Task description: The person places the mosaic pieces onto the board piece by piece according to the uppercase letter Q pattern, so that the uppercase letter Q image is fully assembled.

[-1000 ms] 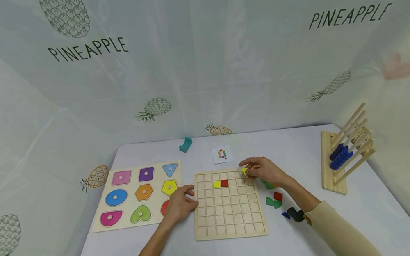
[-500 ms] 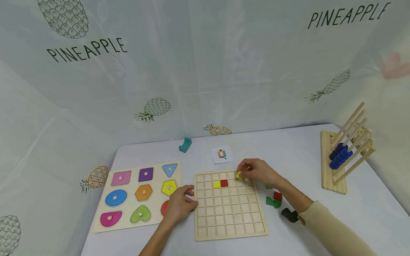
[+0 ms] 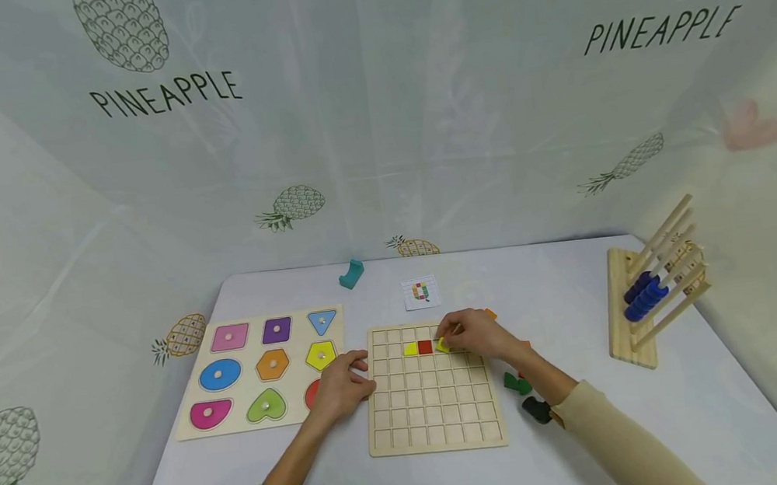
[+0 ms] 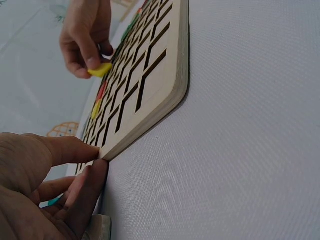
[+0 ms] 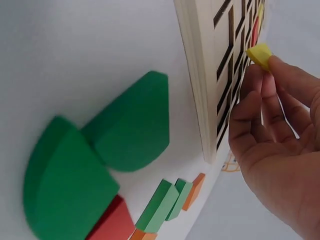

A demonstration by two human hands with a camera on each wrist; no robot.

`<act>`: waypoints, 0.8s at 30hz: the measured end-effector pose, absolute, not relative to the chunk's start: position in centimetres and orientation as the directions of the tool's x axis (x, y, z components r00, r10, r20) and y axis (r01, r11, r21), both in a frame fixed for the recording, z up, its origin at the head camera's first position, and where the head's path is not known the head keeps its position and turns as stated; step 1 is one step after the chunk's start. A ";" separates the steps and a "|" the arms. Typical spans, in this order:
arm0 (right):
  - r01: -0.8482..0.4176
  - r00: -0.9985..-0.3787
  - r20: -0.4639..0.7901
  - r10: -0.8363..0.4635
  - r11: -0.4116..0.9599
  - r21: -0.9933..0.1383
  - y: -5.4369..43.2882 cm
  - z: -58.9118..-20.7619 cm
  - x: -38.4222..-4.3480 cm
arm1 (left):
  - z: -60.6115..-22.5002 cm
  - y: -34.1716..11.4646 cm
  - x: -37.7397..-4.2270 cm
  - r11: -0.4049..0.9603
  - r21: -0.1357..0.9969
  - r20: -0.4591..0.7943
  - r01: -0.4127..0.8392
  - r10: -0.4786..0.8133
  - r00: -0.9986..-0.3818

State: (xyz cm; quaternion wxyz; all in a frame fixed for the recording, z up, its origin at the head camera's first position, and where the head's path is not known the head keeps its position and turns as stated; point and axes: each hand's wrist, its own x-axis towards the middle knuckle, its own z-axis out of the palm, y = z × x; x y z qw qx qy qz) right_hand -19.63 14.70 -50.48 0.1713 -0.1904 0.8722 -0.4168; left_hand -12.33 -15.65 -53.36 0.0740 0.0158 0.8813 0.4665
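Note:
A wooden grid board [image 3: 434, 425] lies flat on the white table. My left hand [image 3: 338, 388] pinches its left edge, with fingertips at the rim in the left wrist view. Over the board's upper part, my right hand [image 3: 476, 334] holds a small yellow piece [image 5: 260, 56] between thumb and fingertips. That piece is tilted, close above the cells. To its left, a yellow piece [image 3: 410, 349] and a red square [image 3: 425, 347] sit side by side in the second row. Behind the board lies a card [image 3: 421, 294] with a small coloured pattern.
Green pieces [image 5: 132, 125], a red piece [image 5: 114, 220] and orange pieces [image 5: 194, 191] lie right of the board, partly under the right forearm. A shape-puzzle board [image 3: 237, 425] stands left, a peg rack [image 3: 632, 328] with blue beads right, and a teal block [image 3: 352, 274] at the back.
My right hand has carried the yellow piece leftward from the board's upper right corner to near the red square. The left hand has stayed at the board's edge.

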 end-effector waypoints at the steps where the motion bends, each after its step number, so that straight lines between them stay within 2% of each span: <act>1: -0.198 -0.867 -0.137 -0.479 0.583 -0.788 14.6 -50.5 -19.6 | -53.4 -15.6 -12.3 0.564 0.825 -0.117 -0.043 0.097 -0.988; 8: -0.256 -0.872 -0.102 -0.479 0.623 -0.739 14.1 -51.1 -20.0 | -53.4 -15.6 -12.4 0.562 0.826 -0.115 -0.042 0.095 -0.989; 24: -0.307 -0.879 -0.078 -0.471 0.682 -0.664 13.4 -51.3 -19.6 | -53.3 -15.6 -12.4 0.557 0.829 -0.126 -0.054 0.091 -0.988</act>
